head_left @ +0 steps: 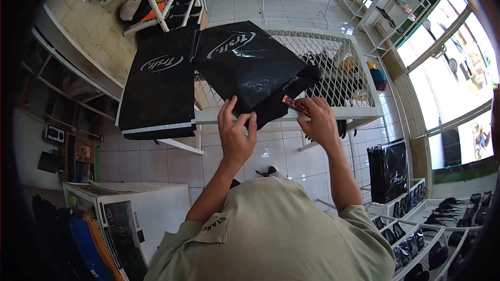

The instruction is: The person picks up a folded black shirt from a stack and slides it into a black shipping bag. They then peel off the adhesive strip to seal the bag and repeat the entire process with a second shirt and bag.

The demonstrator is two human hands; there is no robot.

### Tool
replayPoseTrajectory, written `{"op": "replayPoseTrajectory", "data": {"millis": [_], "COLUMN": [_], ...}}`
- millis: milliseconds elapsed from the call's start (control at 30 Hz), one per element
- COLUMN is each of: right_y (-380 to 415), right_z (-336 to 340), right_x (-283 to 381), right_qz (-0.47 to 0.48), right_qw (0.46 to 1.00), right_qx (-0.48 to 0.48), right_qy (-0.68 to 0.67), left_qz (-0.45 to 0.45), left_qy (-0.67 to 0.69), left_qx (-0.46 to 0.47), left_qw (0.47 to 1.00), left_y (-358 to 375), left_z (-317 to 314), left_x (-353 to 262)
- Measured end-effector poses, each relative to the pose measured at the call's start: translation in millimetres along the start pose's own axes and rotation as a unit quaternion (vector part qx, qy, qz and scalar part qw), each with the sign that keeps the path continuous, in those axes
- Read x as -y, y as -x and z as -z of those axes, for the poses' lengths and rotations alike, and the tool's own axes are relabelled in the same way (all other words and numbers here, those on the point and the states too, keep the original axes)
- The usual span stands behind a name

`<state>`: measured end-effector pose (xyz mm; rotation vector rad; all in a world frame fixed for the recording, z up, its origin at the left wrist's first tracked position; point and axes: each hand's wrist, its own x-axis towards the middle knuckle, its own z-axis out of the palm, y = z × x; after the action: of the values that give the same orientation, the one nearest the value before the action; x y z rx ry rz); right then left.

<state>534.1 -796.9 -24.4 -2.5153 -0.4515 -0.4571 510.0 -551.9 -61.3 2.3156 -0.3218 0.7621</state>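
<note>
A person in an olive-green shirt [276, 229], seen from above, works at a white metal table [338, 112] with a mesh top. A glossy black plastic bag [260, 67] with a white "Trslt." logo lies askew across the middle of the table, one corner reaching toward the far edge and its lower end at the near edge. Along its lower right side is small lettering, too blurred to read with certainty. A dark piece [271, 110] shows below that side and juts over the near edge; whether it is fabric or the bag's own flap cannot be told.

The left hand [237, 134] is at the near edge of the table, its fingers parted, fingertips against the bag's lower end and thumb at the dark piece. Whether they pinch anything cannot be told. The right hand [319, 119], farther right along that edge, has its thumb and fingers closed on a small red-and-black printed strip [290, 101], whose free end points left, over the dark piece.

A stack of matching bags [159, 91] covers the table's left end and overhangs the near left corner, with a pale band along its lower end. Toward the right edge, bare mesh shows dark goods underneath. A cap rack [165, 21] stands beyond the far left corner; a glazed door [442, 62] is well off to the right.
</note>
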Motion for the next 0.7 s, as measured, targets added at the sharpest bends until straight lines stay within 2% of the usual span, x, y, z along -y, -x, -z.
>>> {"op": "replayPoseTrajectory", "data": {"millis": [100,167,233,300,333,400,433,500,533,600,633,700], "right_y": [-8.4,-13.9,-23.5,-36.0,-43.2,-57.7,-65.0,-78.1,-82.3,-82.4,-81.7,-78.2], "right_z": [15.9,21.4,32.9,34.1,32.3,27.6,21.4,6.4,2.6,-2.6,-4.3,-6.3], "right_x": [-2.5,-9.1,-8.3,-10.5,-11.4,-14.1,-19.4,-32.6,-37.2,-43.3,-45.4,-48.7], "right_qz": [0.042,0.066,0.096,0.110,0.144,0.209,0.209,0.280,0.306,0.284,0.262,0.262], "right_qw": [0.998,0.996,0.993,0.991,0.987,0.974,0.974,0.956,0.948,0.952,0.955,0.955], "right_qx": [0.033,0.033,0.054,0.048,0.053,0.059,0.057,0.057,0.040,0.059,0.080,0.071], "right_qy": [0.038,0.046,0.043,0.056,0.056,0.067,0.068,0.063,0.072,0.094,0.117,0.122], "left_qz": [0.049,0.147,0.179,0.276,0.276,0.253,0.250,0.168,0.167,-0.018,-0.017,-0.086], "left_qy": [-0.007,0.047,0.063,0.167,0.167,0.181,0.181,0.045,0.044,-0.044,-0.045,-0.073], "left_qx": [-0.044,-0.028,-0.016,0.029,0.029,0.004,0.004,-0.015,-0.016,-0.062,-0.062,0.022], "left_qw": [0.998,0.988,0.982,0.946,0.946,0.950,0.951,0.985,0.985,0.997,0.997,0.993], "left_y": [6.4,10.0,13.0,13.3,13.9,13.3,11.1,6.3,1.5,-16.9,-27.0,-50.0], "left_z": [4.7,10.5,9.3,9.5,8.4,5.1,6.3,10.2,10.1,8.0,6.8,3.0], "left_x": [-6.4,-11.3,-7.6,-7.2,-7.7,-9.8,-11.2,-15.6,-14.9,-9.7,-9.1,-8.6]}}
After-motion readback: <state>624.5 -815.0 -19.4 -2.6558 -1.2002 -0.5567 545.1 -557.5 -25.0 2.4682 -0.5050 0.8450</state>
